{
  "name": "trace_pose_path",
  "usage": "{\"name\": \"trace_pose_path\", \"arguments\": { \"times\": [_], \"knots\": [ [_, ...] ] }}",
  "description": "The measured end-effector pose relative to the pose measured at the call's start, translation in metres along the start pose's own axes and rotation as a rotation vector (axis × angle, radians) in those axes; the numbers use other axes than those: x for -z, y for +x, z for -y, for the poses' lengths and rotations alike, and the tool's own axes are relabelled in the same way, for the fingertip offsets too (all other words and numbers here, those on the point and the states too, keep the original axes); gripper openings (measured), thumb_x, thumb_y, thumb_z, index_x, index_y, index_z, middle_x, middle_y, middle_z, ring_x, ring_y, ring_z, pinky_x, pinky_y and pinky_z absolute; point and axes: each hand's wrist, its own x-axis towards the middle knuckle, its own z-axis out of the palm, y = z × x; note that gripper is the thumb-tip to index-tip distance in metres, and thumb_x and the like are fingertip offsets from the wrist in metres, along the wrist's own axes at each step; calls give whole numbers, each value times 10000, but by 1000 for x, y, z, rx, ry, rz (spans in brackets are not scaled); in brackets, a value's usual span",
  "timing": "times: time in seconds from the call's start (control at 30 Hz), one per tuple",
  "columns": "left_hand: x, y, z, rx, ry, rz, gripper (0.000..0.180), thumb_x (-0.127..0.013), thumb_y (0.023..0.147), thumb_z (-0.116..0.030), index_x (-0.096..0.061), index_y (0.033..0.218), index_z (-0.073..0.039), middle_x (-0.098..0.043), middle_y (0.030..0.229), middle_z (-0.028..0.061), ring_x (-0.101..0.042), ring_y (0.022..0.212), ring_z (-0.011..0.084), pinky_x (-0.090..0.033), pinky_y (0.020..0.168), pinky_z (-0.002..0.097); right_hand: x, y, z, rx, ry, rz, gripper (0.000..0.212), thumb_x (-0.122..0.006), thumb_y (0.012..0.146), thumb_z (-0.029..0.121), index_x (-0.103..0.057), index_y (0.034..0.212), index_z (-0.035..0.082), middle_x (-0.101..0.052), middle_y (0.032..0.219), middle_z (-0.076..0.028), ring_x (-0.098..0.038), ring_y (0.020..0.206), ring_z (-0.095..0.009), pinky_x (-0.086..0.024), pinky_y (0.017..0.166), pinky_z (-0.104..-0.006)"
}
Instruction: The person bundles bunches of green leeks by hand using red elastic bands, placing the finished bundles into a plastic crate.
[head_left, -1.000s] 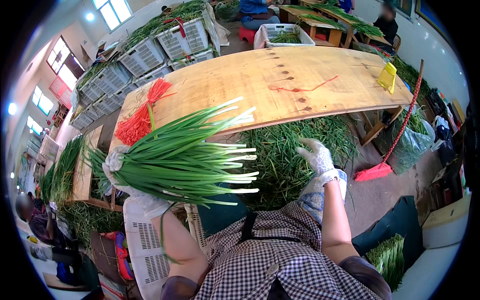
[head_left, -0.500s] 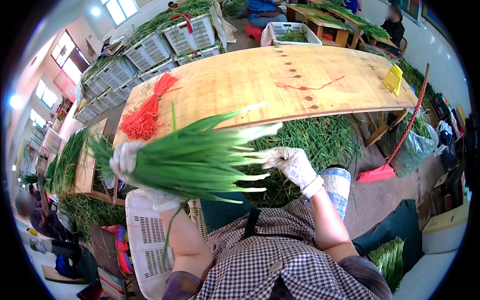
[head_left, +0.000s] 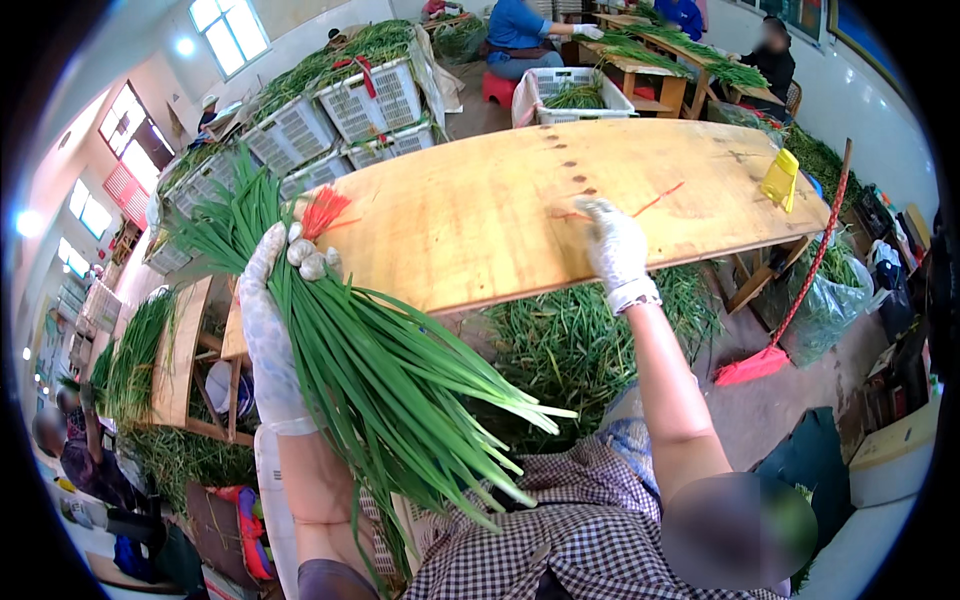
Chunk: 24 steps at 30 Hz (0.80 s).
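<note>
My gloved left hand (head_left: 290, 255) is closed around a large bunch of green chives (head_left: 375, 345), holding it up at the table's left end. Pale stem ends fan down toward my lap, and the leafy tops spread past the fist at upper left. Out over the wooden table (head_left: 450, 220), my gloved right hand (head_left: 613, 240) has its fingertips drawn together on a thin red string (head_left: 660, 196). The hand covers the string's middle. Behind the left fist, a bundle of red strings (head_left: 325, 212) is mostly hidden by the chives.
A yellow plastic holder (head_left: 780, 180) stands at the table's right end. Loose greens (head_left: 560, 340) lie beneath the table. A red broom (head_left: 752, 366) leans at right. White crates (head_left: 370, 95) of greens are stacked at far left. Several people work at other tables.
My left hand has turned the chives from level to slanting, stem ends toward me, and raised the leafy tops. The right hand has left the stem ends and reached forward to the red string.
</note>
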Motion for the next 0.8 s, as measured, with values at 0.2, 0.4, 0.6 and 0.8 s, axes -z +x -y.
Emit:
{"name": "trace_pose_path", "arguments": {
  "times": [0.2, 0.4, 0.6, 0.8],
  "knots": [
    [-21, 94, 26, 105, 106, -61, 161, -519, 954, -175, -565, 946, -21, -560, 759, 11, -573, 695, 116, -537, 762, 270, -4, 34, -140, -55, -270, 198, 320, -566, 884, 280, -623, 1197, 239, -592, 1234, -12, -514, 1174, -251, -371, 986, -437],
    [1, 214, 95, 182, 411, -11, 287, -611, 889, -298, -614, 1007, -37, -642, 897, 69, -620, 829, 181, -511, 790, 298, 20, 70, -150, -184, -414, 126, 425, -584, 891, 294, -554, 1289, 149, -580, 1265, -90, -513, 1187, -273, -387, 997, -417],
    [77, 201, 112, -305, 922, -277, 511, -628, 871, -309, -546, 1263, 8, -576, 1254, 131, -477, 1233, 218, -355, 1052, 320, 64, 37, 16, 25, 280, 91, 452, -623, 881, 244, -535, 1304, 111, -579, 1274, -119, -553, 1129, -319, -433, 972, -395],
    [152, 30, 103, -200, 885, -515, 311, -627, 887, -198, -577, 1127, -6, -632, 959, 84, -601, 886, 173, -476, 788, 259, 23, -5, 118, 496, 267, 268, 429, -590, 883, 325, -556, 1297, 217, -572, 1285, -19, -489, 1216, -271, -273, 1102, -456]
  ]
}}
